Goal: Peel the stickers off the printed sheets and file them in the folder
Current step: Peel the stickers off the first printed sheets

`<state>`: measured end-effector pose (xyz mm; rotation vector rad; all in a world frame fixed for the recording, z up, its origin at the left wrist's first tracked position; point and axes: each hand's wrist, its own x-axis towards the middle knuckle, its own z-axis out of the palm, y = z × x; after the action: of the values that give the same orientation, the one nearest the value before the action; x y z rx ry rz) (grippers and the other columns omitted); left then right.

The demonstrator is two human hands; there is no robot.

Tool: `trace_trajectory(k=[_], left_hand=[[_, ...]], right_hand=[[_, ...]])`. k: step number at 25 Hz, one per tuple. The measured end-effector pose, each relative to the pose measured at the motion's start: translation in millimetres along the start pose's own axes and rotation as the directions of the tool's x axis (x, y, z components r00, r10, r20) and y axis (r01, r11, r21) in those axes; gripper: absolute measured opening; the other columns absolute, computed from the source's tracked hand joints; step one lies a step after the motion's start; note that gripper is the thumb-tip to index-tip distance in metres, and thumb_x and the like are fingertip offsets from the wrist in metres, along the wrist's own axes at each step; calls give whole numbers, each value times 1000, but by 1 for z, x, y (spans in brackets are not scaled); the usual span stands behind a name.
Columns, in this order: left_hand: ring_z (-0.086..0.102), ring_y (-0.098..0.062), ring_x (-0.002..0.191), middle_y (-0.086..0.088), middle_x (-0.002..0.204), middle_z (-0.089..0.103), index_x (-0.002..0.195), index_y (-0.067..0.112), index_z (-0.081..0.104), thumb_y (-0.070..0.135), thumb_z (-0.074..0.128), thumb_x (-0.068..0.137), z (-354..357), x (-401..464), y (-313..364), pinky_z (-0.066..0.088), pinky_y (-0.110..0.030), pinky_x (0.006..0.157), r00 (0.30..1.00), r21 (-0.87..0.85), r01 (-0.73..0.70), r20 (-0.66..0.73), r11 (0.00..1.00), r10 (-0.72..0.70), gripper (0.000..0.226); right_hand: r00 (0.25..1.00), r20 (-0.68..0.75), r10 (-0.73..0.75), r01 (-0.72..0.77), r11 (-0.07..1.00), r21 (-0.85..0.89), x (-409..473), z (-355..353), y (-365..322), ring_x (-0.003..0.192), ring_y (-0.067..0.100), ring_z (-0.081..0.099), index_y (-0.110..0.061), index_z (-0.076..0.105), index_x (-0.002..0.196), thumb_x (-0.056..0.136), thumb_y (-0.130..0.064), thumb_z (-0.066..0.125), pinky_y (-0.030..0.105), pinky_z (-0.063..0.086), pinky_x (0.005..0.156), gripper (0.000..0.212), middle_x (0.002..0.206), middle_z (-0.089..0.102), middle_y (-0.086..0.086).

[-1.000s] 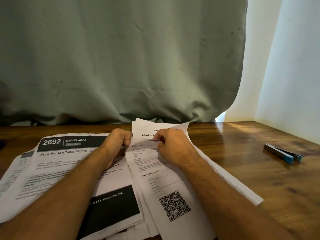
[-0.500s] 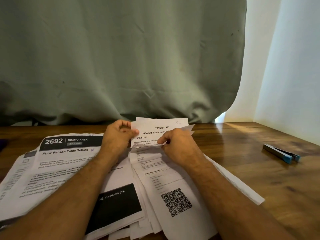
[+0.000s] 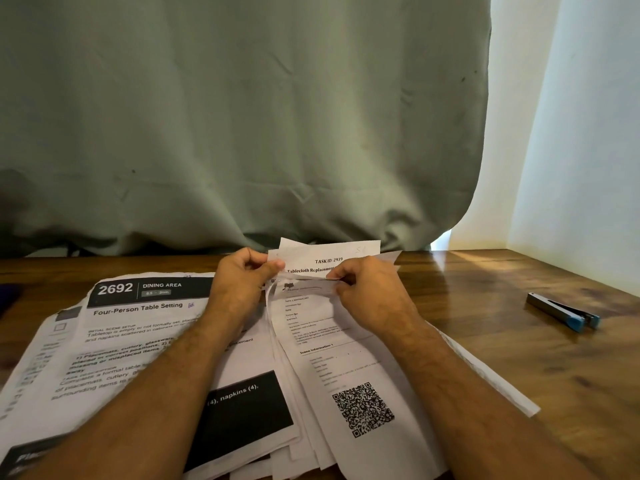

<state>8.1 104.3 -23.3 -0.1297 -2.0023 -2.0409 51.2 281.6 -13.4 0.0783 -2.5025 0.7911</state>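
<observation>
Two hands — left hand (image 3: 242,278), right hand (image 3: 363,289) — pinch the QR sheet's (image 3: 346,341) far edge, running near-to-far.

On the table (image 3: 485,341) in front of you, the QR-code sheet (image 3: 360,393) tops the right pile, just beside the "Four-Person Table Setting" sheet (image 3: 138,327) on the left. Your left hand (image 3: 239,285) and right hand (image 3: 367,296) meet at its far edge, before the "TASK ID: 2939" page (image 3: 329,258). The stapler (image 3: 562,311) lies well apart to the right; the curtain (image 3: 242,116) hangs behind.

The fine print on the QR-code sheet (image 3: 346,341) blurs beyond reading; the left-hand sheets (image 3: 69,358) run off the frame's edge.
</observation>
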Motion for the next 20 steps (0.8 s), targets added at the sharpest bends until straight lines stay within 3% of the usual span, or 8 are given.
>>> trace_trajectory(k=[2,5,9,13,17,20], left_hand=[[72,-19,88,-1,95,74,93,11,67,17,67,93,-1,-2,1,62,-37,75,1000,55,-21,7,998,21,6],[70,-16,89,2,98,74,95,17,71,15,61,97,-3,-1,0,60,-33,70,996,110,-38,86,993,29,11],[73,-27,93,-5,102,76,83,14,74,4,67,91,-2,-2,-1,62,-48,78,977,52,27,209,998,-38,15],[74,-26,88,-9,108,74,73,9,72,-5,63,90,-2,-6,0,63,-43,72,947,20,65,314,998,-68,24],[69,-31,103,-9,114,73,60,14,74,-11,60,87,-6,-3,-1,59,-53,86,929,29,65,364,997,-71,39],[62,-32,113,-6,115,74,60,11,74,-12,63,82,-7,-5,-1,57,-48,86,917,-22,87,393,996,-71,34]], right_hand=[[1000,4,-1,1,1000,0,-1,-1,0,95,12,64,-27,75,106,92,-15,64,27,53,91,21,104,72,-3],[1000,-14,-11,11,1000,-2,-3,-2,-1,93,13,63,-31,64,121,93,-12,61,24,53,88,34,101,70,-2],[1000,-9,-1,1,998,69,-5,-3,0,86,13,65,-40,48,134,95,-9,57,23,56,78,51,97,70,1],[999,32,10,-10,1000,13,-4,-2,-3,87,10,63,-34,60,125,95,-12,61,17,49,76,37,105,71,-3],[1000,21,-2,1,999,47,-6,-6,-6,91,8,61,-30,63,123,95,-13,62,17,48,82,33,110,71,-6],[1000,-2,-9,9,998,60,-6,-7,-7,95,9,63,-27,69,115,95,-15,63,19,51,90,24,112,71,-4]])
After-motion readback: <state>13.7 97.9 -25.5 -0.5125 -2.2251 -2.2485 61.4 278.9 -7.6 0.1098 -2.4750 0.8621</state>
